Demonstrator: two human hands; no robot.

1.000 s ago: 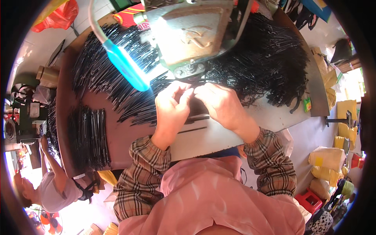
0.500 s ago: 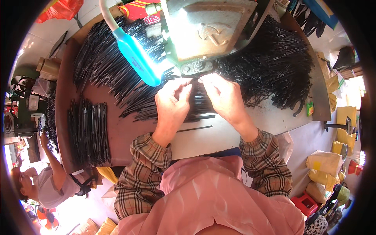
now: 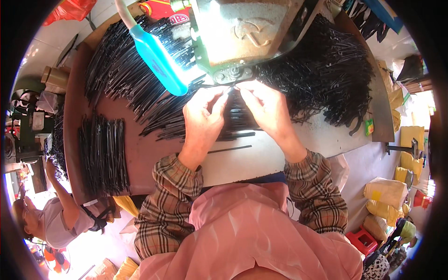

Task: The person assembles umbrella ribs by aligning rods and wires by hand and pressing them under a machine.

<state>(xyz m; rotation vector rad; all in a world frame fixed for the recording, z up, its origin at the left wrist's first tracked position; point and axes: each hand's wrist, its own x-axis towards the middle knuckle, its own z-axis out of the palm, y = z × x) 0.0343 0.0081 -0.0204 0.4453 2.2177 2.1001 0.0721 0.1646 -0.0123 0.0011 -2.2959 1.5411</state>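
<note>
My left hand (image 3: 204, 116) is closed in a pinch on a thin black strip (image 3: 232, 87), just below the metal head of a grey machine (image 3: 252, 32). Facing it, my right hand (image 3: 266, 109) pinches the same dark piece, or one crossing it, with the fingertips close together. Glare blurs the exact grip. Beneath and behind the hands spreads a heap of long black strips (image 3: 154, 100). One single strip (image 3: 231, 149) lies apart on the pale tabletop, nearer to me.
A lit blue lamp (image 3: 158, 63) on a flexible neck leans in left of the machine. A tidy strip bundle (image 3: 103, 156) lies at the left, and a tangled black pile (image 3: 326, 74) at the right. Another person (image 3: 65, 214) works at the far left. Wrapped sacks (image 3: 385, 193) stand at the right.
My hands have come slightly closer together and up toward the machine's head, still pinching. A dark strip shows more plainly between the fingertips. The whole view has shifted slightly.
</note>
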